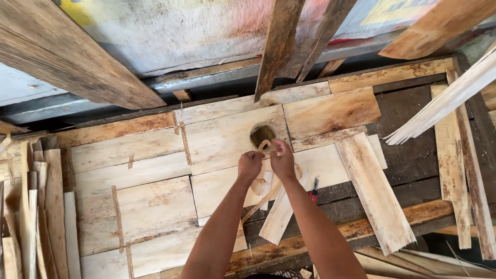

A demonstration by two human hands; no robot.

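Both your forearms reach out over the wooden workbench (155,206), meeting just near the tape roll (262,135). Your left hand (250,165) is clenched on the brown tape strip (258,202), which trails back toward you. Your right hand (282,159) pinches the strip's end beside the roll. Thin veneer sheets (227,137) cover the bench around the roll; rough planks (77,57) lean beyond it.

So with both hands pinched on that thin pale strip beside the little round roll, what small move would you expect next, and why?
Probably a short pull to draw more of the thin pale tape-like strip off the small round brownish roll. Both the left hand and the right hand meet right at the roll, on the table of pale veneer sheets, and a loose length of strip already trails down between the forearms.
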